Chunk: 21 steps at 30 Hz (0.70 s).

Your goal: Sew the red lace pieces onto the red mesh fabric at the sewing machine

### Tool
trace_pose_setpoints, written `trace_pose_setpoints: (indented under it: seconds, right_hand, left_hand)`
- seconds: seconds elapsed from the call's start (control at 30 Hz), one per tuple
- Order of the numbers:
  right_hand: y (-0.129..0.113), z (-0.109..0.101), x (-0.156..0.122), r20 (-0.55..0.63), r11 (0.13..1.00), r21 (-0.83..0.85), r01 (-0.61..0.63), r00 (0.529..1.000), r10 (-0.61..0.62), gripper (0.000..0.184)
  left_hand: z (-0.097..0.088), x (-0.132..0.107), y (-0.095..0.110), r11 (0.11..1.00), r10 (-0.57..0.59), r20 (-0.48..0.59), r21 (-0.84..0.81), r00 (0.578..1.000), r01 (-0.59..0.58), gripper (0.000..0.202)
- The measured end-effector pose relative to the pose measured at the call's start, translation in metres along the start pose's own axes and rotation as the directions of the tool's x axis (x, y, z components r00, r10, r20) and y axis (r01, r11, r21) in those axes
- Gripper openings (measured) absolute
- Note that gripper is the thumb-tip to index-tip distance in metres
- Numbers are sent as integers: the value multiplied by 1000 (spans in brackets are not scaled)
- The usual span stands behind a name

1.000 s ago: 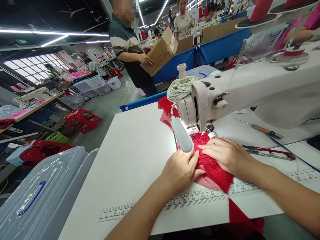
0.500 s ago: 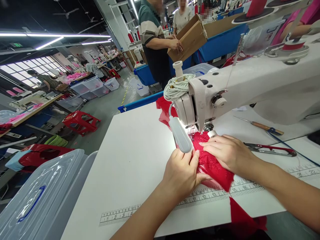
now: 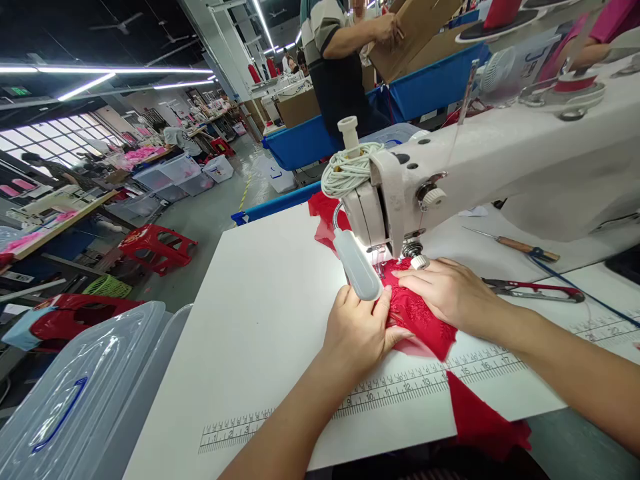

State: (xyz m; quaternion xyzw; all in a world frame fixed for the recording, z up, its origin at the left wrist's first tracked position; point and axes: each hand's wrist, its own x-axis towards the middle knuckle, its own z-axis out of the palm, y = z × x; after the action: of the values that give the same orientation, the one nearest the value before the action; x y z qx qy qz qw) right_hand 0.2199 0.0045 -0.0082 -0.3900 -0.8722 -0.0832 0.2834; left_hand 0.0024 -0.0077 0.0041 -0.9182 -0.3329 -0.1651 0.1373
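A piece of red lace fabric [image 3: 423,323] lies on the white sewing table [image 3: 260,320] under the needle of a white sewing machine [image 3: 500,173]. My left hand [image 3: 357,330] rests on the fabric's left edge just below the machine's grey lamp [image 3: 356,267], fingers curled and pinching the cloth. My right hand [image 3: 447,293] lies flat on top of the fabric, fingers stretched toward the presser foot. More red cloth [image 3: 480,420] hangs over the table's front edge, and a red end [image 3: 325,217] shows behind the machine.
Red-handled snips [image 3: 535,290] and a wooden-handled tool [image 3: 520,247] lie right of my hands. Clear plastic bins with lids [image 3: 75,393] stand at lower left. A person carrying a cardboard box [image 3: 410,30] stands behind the machine. A red stool [image 3: 155,243] sits in the aisle.
Both hands and the red fabric have shifted slightly toward the needle. The person with the cardboard box has walked to the right behind the machine.
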Motion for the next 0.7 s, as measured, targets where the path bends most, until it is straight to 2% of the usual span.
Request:
trace_pose_setpoints:
  seconds: [0.23, 0.4, 0.5, 0.57, 0.6, 0.7]
  right_hand:
    - [4, -2, 3, 19, 999, 38, 26, 999, -27, 36]
    - [4, -3, 2, 30, 998, 69, 9, 999, -11, 37]
    - [5, -3, 1, 44, 994, 106, -4, 999, -1, 38]
    - [6, -2, 0, 23, 993, 120, 4, 1000, -6, 40]
    - [6, -1, -1, 11, 992, 124, 8, 1000, -9, 41]
    - [8, 3, -2, 11, 991, 137, 7, 1000, -9, 42]
  left_hand:
    - [3, 0, -3, 999, -29, -4, 22, 1000, 29, 65]
    - [-1, -3, 1, 994, -97, 85, -41, 992, 101, 61]
    - [-12, 3, -5, 970, -123, 180, -185, 976, 156, 54]
    - [-18, 11, -17, 910, -175, 257, -327, 950, 256, 33]
    - [-20, 16, -25, 862, -241, 281, -377, 929, 338, 23]
    - [-13, 33, -55, 745, -519, 218, -357, 826, 563, 14]
